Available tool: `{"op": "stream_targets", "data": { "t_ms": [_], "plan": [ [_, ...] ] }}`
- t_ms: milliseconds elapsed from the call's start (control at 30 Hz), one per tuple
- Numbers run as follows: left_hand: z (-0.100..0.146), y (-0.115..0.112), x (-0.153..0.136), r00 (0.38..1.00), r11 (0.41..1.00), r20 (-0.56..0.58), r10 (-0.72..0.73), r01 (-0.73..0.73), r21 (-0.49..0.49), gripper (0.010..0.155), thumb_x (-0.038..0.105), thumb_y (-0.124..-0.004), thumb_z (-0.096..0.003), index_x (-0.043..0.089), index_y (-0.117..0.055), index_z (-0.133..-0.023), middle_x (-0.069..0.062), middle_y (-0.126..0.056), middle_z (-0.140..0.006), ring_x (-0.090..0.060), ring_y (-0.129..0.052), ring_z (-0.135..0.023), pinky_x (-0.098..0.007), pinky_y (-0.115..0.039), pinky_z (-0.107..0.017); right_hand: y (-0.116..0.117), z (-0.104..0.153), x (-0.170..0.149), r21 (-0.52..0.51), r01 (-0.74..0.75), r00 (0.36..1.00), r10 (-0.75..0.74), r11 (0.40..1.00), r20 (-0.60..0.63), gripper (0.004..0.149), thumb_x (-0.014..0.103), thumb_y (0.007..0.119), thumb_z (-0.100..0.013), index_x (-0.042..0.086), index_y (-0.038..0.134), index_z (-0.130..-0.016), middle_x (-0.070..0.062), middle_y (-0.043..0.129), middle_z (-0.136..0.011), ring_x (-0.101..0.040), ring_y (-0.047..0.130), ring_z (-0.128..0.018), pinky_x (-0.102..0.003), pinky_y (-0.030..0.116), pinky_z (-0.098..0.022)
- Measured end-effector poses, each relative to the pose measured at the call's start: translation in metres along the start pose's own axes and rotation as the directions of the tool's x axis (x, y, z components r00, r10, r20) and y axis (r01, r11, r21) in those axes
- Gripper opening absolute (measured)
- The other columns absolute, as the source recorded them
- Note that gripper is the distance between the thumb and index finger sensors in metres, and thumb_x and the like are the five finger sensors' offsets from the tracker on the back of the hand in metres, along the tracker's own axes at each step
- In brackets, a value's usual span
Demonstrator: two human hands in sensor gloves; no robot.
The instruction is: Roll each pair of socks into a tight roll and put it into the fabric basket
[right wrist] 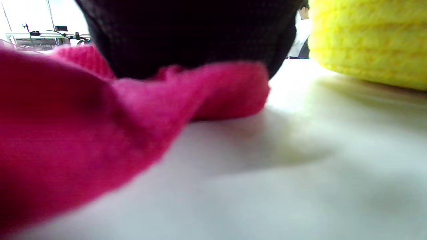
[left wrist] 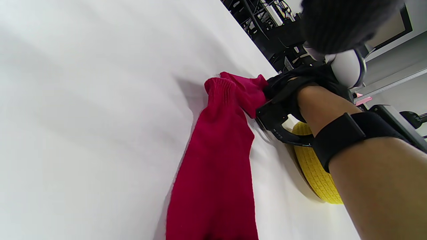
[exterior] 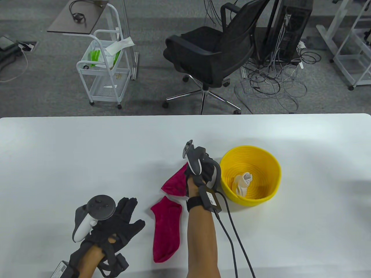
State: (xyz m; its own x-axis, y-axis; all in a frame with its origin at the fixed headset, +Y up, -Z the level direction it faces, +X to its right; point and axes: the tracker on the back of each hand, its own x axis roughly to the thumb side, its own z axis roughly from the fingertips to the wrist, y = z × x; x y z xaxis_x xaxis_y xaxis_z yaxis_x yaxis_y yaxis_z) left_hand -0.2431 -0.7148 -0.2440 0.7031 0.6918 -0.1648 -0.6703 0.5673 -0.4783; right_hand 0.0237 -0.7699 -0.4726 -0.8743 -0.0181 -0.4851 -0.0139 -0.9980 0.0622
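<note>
One white sock roll (exterior: 243,183) sits in the yellow basket (exterior: 272,185). Right hand (exterior: 200,170) grips the far magenta sock (exterior: 175,184) left of the basket; left hand (exterior: 116,223) rests flat, fingers spread, beside the near magenta sock (exterior: 166,231). Gathering step; next, stack the pair to roll.

Beyond the far edge of the broad white table (exterior: 72,150), a black mesh office chair (exterior: 214,55) on a chrome star base stands on grey carpet. To its left is a white wire trolley (exterior: 103,72) holding green-and-white packets. A dark-topped side table (exterior: 78,17) stands behind the trolley. A tangle of loose cables (exterior: 272,84) lies right of the chair, below a black computer tower (exterior: 292,29).
</note>
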Motion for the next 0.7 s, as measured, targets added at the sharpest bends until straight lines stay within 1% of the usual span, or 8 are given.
{"op": "stream_targets", "data": {
  "t_ms": [167, 267, 433, 533, 567, 700],
  "plan": [
    [-0.001, 0.002, -0.003, 1.0, 1.0, -0.01, 0.018, -0.018, -0.006, 0.085, 0.06, -0.072, -0.0387, 0.033, -0.027, -0.105, -0.001, -0.014, -0.114, -0.032, -0.024, -0.11, -0.051, -0.027, -0.075, -0.004, -0.002, -0.002, 0.012, 0.057, 0.998, -0.057, 0.998, 0.015, 0.039, 0.035, 0.088, -0.04, 0.036, 0.086, -0.08, 0.009, 0.093, -0.083, -0.007, 0.103, -0.059, -0.027, 0.095, -0.041],
    [0.0, 0.003, -0.002, 1.0, 1.0, -0.004, 0.025, -0.025, -0.003, 0.084, 0.06, -0.072, -0.0388, 0.033, -0.028, -0.105, -0.001, -0.014, -0.114, -0.032, -0.024, -0.11, -0.051, -0.027, -0.075, -0.016, 0.003, -0.002, -0.024, 0.076, 0.996, -0.075, 0.997, 0.039, 0.039, 0.035, 0.088, -0.04, 0.035, 0.086, -0.08, 0.008, 0.093, -0.083, -0.007, 0.103, -0.059, -0.027, 0.096, -0.039],
    [0.0, 0.003, -0.003, 1.0, 1.0, 0.004, 0.023, -0.023, -0.005, 0.084, 0.06, -0.072, -0.0388, 0.033, -0.028, -0.105, -0.001, -0.014, -0.114, -0.032, -0.024, -0.11, -0.051, -0.027, -0.075, -0.054, 0.017, -0.003, -0.086, 0.142, 0.985, -0.133, 0.986, 0.106, 0.04, 0.034, 0.088, -0.04, 0.034, 0.086, -0.08, 0.006, 0.093, -0.083, -0.008, 0.103, -0.058, -0.028, 0.096, -0.039],
    [0.001, 0.004, -0.004, 0.999, 0.999, 0.008, 0.034, -0.035, 0.002, 0.084, 0.06, -0.072, -0.0387, 0.033, -0.028, -0.105, -0.001, -0.014, -0.114, -0.032, -0.024, -0.11, -0.051, -0.027, -0.075, -0.081, 0.032, -0.005, -0.123, 0.192, 0.971, -0.17, 0.974, 0.167, 0.04, 0.034, 0.088, -0.04, 0.033, 0.086, -0.08, 0.005, 0.094, -0.082, -0.008, 0.103, -0.058, -0.029, 0.096, -0.038],
    [0.001, 0.005, -0.004, 0.999, 0.999, 0.007, 0.037, -0.037, 0.004, 0.084, 0.059, -0.072, -0.0388, 0.033, -0.028, -0.105, -0.001, -0.014, -0.114, -0.032, -0.024, -0.11, -0.051, -0.027, -0.075, -0.093, 0.04, -0.007, -0.138, 0.209, 0.962, -0.178, 0.968, 0.207, 0.04, 0.034, 0.088, -0.04, 0.032, 0.086, -0.08, 0.005, 0.094, -0.082, -0.008, 0.103, -0.057, -0.029, 0.096, -0.038],
    [0.001, 0.005, -0.004, 0.999, 0.999, 0.006, 0.04, -0.04, 0.003, 0.084, 0.059, -0.072, -0.0388, 0.033, -0.028, -0.105, -0.001, -0.014, -0.114, -0.032, -0.024, -0.11, -0.051, -0.027, -0.075, -0.128, 0.071, -0.017, -0.175, 0.256, 0.928, -0.191, 0.951, 0.319, 0.04, 0.034, 0.088, -0.04, 0.032, 0.086, -0.08, 0.005, 0.094, -0.082, -0.009, 0.103, -0.057, -0.029, 0.096, -0.038]
  ]
}}
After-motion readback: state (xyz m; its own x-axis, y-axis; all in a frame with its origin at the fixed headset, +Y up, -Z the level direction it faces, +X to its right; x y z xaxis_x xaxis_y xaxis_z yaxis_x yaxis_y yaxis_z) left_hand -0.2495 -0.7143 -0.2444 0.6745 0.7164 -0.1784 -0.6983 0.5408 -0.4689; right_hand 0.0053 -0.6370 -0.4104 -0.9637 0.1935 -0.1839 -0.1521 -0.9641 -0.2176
